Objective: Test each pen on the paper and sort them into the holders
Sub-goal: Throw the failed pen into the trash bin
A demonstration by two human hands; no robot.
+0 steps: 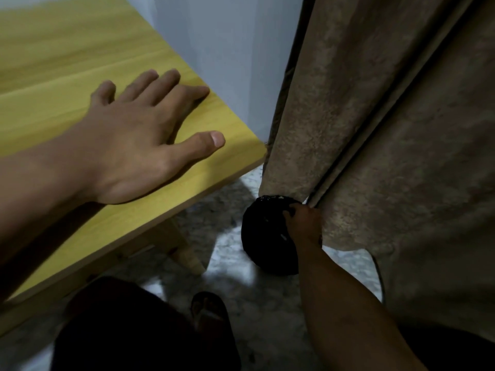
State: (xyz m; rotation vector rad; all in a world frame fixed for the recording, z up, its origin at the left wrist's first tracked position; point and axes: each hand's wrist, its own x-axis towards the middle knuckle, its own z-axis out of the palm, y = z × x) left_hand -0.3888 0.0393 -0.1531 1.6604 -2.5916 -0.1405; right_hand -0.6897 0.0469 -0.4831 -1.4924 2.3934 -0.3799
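Observation:
My left hand (139, 137) lies flat, fingers spread, on the yellow wooden table (53, 62) near its right corner. My right hand (304, 223) reaches down beside the table and grips the top of a black plastic bag (265, 236) that sits on the floor against the curtain. No pens, paper or holders are in view.
A brown curtain (388, 116) hangs at the right, its hem just above the speckled floor (230, 253). A white wall (227, 62) stands behind the table. A table leg (187, 255) and my sandalled foot (209, 311) are below.

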